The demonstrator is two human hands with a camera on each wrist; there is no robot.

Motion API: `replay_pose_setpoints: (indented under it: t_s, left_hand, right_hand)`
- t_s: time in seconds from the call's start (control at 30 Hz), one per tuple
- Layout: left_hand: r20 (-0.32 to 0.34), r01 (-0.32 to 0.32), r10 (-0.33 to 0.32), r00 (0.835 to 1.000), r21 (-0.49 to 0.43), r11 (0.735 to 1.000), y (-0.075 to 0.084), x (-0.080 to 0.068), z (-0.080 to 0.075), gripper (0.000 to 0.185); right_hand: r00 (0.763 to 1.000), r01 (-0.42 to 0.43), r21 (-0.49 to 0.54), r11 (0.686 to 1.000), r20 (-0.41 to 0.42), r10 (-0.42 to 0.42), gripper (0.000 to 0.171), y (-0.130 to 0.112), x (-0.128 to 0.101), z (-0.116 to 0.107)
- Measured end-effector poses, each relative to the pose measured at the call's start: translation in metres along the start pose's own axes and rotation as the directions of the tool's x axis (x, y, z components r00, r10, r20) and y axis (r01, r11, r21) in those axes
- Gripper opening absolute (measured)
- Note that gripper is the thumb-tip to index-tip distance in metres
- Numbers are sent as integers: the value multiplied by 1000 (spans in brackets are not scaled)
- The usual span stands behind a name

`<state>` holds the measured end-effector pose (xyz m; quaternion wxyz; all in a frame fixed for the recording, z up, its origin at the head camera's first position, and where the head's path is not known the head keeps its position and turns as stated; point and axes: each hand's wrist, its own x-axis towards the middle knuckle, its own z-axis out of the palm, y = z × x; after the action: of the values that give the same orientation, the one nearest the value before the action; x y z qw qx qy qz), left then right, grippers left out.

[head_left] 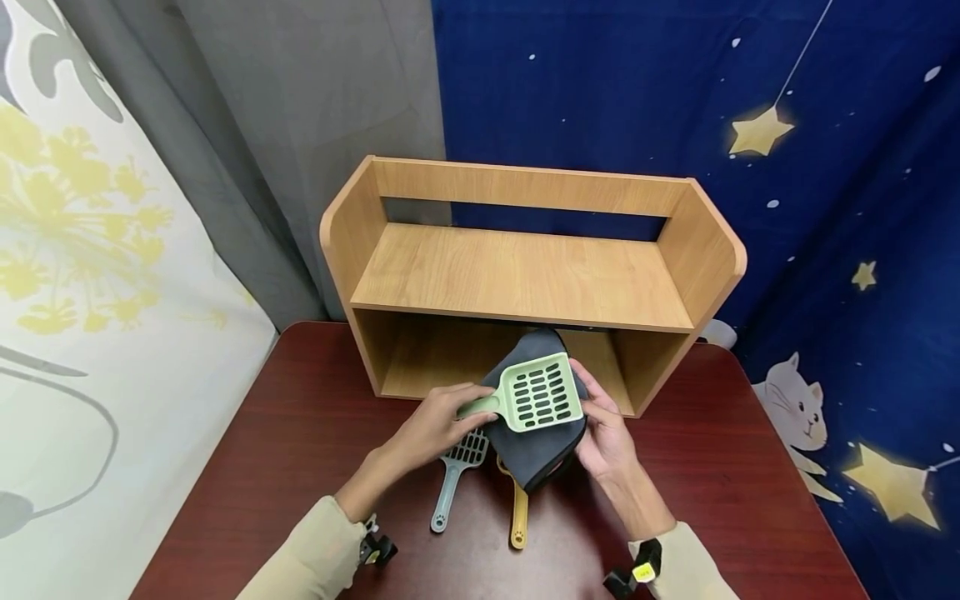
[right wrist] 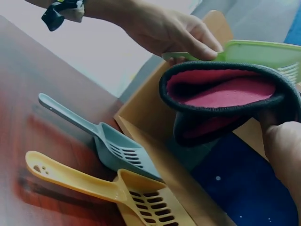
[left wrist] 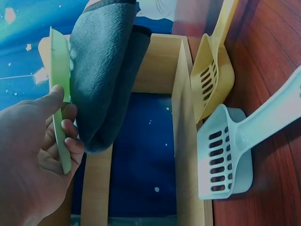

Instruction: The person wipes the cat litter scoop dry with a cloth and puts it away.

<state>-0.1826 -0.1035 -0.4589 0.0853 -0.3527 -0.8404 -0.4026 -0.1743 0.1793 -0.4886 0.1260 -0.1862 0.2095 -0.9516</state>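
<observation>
My left hand (head_left: 435, 425) grips the handle of a green slotted scoop (head_left: 538, 393), seen edge-on as the green scoop (left wrist: 60, 94) in the left wrist view. Under the scoop lies a folded dark grey cloth (head_left: 536, 437) with a pink inner side, the cloth (right wrist: 225, 94) curled over in the right wrist view. My right hand (head_left: 603, 429) holds the cloth's right side, fingers (right wrist: 282, 150) beneath it. A grey-blue scoop (head_left: 453, 475) and a yellow scoop (head_left: 517, 512) lie on the table below the cloth.
A wooden two-tier shelf (head_left: 525, 275) stands at the back of the dark red table (head_left: 300, 450). Behind it hang a grey curtain (head_left: 300, 125) and a blue star-patterned cloth (head_left: 825, 167). A white flowered cloth (head_left: 90, 292) hangs at the left.
</observation>
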Motion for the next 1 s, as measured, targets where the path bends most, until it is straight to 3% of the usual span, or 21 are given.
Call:
replay_pose_setpoints:
  t_s: [0.2, 0.43, 0.67, 0.83, 1.0]
  left_hand:
    - [-13, -34, 34, 999, 20, 999, -4, -5, -4, 29]
    - [33, 9, -12, 999, 80, 997, -13, -15, -7, 28]
    - [50, 4, -14, 999, 200, 980, -17, -21, -9, 28]
    - [46, 32, -44, 998, 238, 971, -19, -23, -12, 32]
    - [52, 38, -53, 997, 247, 968, -21, -21, -16, 33]
  right_hand:
    - [998, 24, -107, 994, -50, -30, 65, -16, -2, 3]
    - [995, 44, -164, 986, -77, -58, 66, -39, -10, 5]
    - [994, 62, -223, 973, -73, -80, 68, -53, -17, 3]
    - [989, 42, -389, 920, -112, -92, 68, -58, -21, 5]
    - [980, 26, -580, 814, -144, -134, 68, -62, -25, 9]
